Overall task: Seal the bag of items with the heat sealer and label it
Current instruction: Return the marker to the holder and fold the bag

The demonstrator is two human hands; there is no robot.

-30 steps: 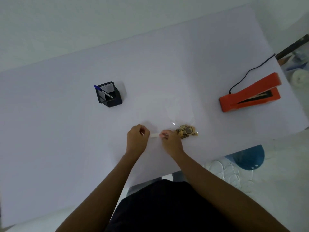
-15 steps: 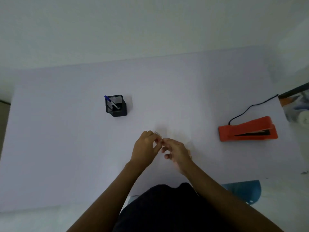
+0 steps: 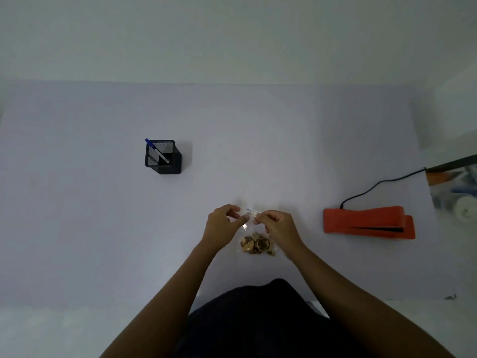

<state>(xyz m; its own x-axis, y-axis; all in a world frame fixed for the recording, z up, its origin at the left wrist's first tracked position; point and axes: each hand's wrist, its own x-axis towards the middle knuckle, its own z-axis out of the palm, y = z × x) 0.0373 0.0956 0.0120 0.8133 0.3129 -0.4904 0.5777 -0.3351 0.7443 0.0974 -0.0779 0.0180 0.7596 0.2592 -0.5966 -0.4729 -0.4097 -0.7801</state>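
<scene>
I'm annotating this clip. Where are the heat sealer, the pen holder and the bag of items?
heat sealer (image 3: 366,222), head view, orange top arm.
pen holder (image 3: 167,166), head view, front wall.
bag of items (image 3: 256,245), head view, filled lower part.

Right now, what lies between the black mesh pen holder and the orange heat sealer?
In the head view, mostly bare white table separates the black mesh pen holder from the orange heat sealer; nothing stands on that stretch.

1. The table is plain white with no pattern.
2. The heat sealer is bright orange, with a black cord.
3. The pen holder is black mesh.
4. The pen has a blue cap.
5. The bag is clear, with brown and gold bits inside.
6. The label is white with tiny dark marks.
</scene>
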